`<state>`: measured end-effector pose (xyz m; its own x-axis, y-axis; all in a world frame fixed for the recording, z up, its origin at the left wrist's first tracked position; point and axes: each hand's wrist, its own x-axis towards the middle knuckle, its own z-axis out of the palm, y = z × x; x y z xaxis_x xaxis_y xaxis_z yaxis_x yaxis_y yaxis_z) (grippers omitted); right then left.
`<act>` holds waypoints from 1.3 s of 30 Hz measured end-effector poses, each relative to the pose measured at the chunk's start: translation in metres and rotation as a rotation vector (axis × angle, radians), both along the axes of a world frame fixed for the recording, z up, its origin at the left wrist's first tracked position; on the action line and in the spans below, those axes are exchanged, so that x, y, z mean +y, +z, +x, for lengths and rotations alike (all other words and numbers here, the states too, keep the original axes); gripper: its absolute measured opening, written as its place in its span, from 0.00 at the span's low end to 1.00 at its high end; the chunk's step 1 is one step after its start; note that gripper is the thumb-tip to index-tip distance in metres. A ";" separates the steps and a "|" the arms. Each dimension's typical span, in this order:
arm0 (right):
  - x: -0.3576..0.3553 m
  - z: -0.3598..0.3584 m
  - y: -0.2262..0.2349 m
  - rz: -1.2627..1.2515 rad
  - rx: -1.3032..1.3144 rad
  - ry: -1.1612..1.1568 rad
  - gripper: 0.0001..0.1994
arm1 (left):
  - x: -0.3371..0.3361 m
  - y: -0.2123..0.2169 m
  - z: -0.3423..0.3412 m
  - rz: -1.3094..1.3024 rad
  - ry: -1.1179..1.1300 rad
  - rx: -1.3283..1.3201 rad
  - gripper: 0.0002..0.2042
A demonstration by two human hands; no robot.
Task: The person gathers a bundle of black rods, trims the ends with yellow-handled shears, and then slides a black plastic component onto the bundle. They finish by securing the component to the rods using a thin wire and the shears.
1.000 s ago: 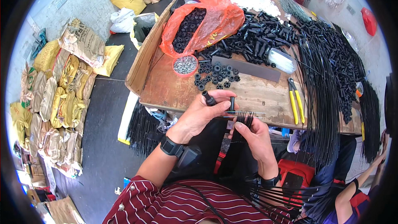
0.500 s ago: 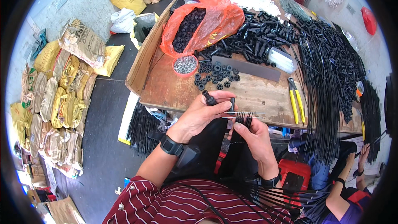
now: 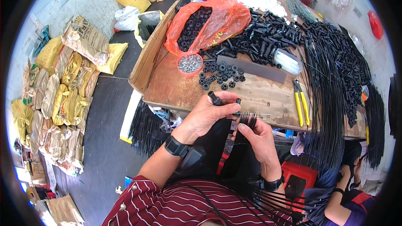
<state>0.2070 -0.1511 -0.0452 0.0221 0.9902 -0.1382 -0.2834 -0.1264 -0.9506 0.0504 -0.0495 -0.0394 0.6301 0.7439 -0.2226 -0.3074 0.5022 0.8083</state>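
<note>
Just beyond the hands, on the wooden surface (image 3: 176, 88), lie loose black rings (image 3: 222, 75) and a small red dish of silvery bits (image 3: 190, 63). Farther out an orange bag (image 3: 217, 16) holds more black rings, beside a heap of black tubes (image 3: 268, 37). Right of the hands lie yellow-handled pliers (image 3: 301, 106), and past them long black rods (image 3: 326, 100) drape over the surface edge. A flat grey bar (image 3: 255, 68) lies between the rings and the tubes. Nothing stands between the hands and the rings.

The left hand (image 3: 211, 115) is closed on a short black tube (image 3: 215, 98) and pinches a thin metal pin (image 3: 251, 115) that runs toward the right. The right hand (image 3: 257, 140) is closed around a bundle of black rods (image 3: 248, 120), tips up, just beside the left fingers. The bundle hangs down between the forearms, at the near edge of the surface.

Far left of the hands, yellow and tan sacks (image 3: 54, 83) are stacked on the floor. At the lower right another person's arm (image 3: 347, 201) shows.
</note>
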 end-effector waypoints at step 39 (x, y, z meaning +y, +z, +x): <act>0.003 -0.002 -0.010 -0.020 -0.021 -0.001 0.09 | 0.000 -0.008 0.000 -0.005 -0.047 -0.055 0.11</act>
